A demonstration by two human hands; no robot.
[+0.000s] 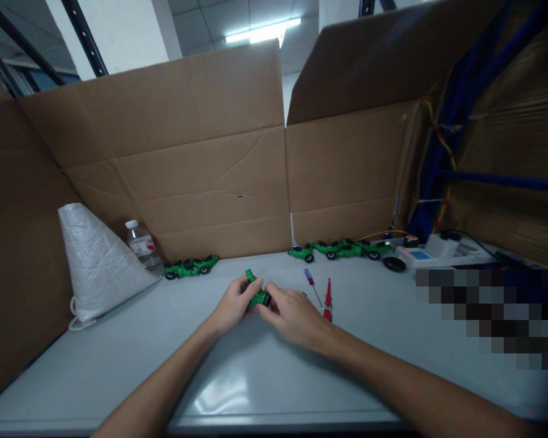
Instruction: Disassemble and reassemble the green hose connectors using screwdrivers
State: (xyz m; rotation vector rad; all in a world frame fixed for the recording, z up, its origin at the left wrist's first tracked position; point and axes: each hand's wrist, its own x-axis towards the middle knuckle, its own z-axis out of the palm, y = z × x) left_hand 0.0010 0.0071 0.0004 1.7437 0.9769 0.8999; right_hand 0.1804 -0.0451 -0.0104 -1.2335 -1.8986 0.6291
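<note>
A small green toy car [256,293] with black wheels is held between both hands just above the grey table [119,359]. My left hand [234,304] grips its left side with curled fingers. My right hand [292,313] closes on its right end, fingers pinched round a wheel. Two screwdrivers lie just right of my right hand: a blue-handled one [311,282] and a red-handled one [327,299].
Green toy cars [190,266] lie at the back left, and a row of toy cars [342,249] at the back right. A white bag [95,261] and a water bottle [141,246] stand at the left. Cardboard walls [201,176] ring the table. A white device [432,252] with wires sits at the right.
</note>
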